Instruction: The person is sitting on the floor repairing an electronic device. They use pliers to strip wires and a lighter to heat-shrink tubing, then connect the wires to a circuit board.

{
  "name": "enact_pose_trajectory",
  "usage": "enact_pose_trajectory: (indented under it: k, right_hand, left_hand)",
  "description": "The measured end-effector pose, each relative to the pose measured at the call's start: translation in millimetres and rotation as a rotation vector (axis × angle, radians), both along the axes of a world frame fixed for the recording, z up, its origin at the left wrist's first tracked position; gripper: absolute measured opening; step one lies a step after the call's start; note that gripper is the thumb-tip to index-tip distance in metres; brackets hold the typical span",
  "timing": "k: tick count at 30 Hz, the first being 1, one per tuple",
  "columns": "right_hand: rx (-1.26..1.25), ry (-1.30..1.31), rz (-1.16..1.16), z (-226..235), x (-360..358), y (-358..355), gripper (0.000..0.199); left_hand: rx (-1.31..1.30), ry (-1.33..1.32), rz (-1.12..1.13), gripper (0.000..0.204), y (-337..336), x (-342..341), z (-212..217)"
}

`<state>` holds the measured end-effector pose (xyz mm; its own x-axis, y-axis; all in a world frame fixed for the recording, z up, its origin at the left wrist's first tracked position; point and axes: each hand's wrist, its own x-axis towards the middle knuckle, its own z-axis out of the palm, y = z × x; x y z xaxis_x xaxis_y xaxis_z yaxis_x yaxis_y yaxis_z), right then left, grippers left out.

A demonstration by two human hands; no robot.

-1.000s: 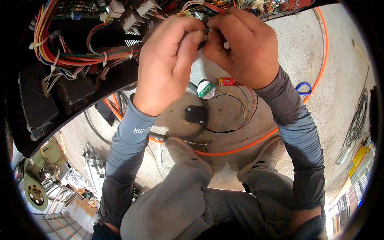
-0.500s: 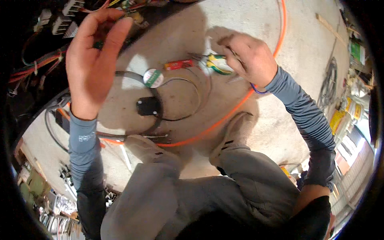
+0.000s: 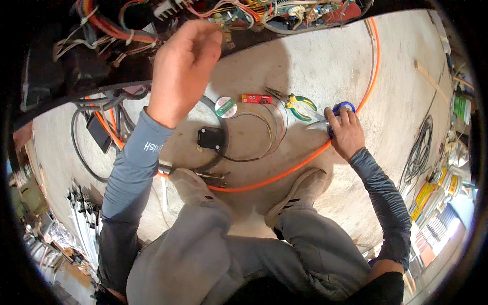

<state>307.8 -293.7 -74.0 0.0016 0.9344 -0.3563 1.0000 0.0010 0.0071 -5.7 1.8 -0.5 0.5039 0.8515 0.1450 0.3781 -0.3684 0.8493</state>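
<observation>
My right hand (image 3: 345, 133) reaches down to the floor, with its fingers closed around blue-handled scissors (image 3: 318, 124) whose silver blades point left. Beside the blades lie pliers (image 3: 301, 105) with green and yellow handles. My left hand (image 3: 187, 68) is raised at the edge of an opened machine full of wires and circuit parts (image 3: 290, 14). Its fingers are bent together; whatever is between them is hidden. To the right of that wrist, a round green and white tin (image 3: 225, 107) and a small red box (image 3: 255, 99) rest on the concrete.
An orange hose (image 3: 284, 175) curves across the floor past my shoes. A black cable loops around a small black box (image 3: 211, 138), and thin wires (image 3: 269, 127) lie beside it. A coiled dark cable (image 3: 419, 147) and yellow-labelled buckets (image 3: 426, 195) stand at the right.
My right hand has moved down onto the scissors, from above the pliers. My left hand stays up by the machine, its fingers drawn closer together. The view has shifted, showing more of the machine.
</observation>
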Motion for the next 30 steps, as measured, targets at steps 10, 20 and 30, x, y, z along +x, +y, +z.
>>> enact_pose_trajectory:
  k: [10,20,30]
  right_hand:
    - [-0.120,0.178,0.219,45,42,-5,0.082]
    - [-0.308,1.519,-0.670,96,21,6,0.074]
    - [-0.317,1.782,-0.421,87,-73,160,0.061]
  left_hand:
    - [-0.021,-0.044,-0.021,0.019,2,-10,-2]
    - [-0.264,-0.140,-0.052,0.024,1,-6,-9]
    - [-0.239,-0.115,0.059,0.028,-1,-8,-5]
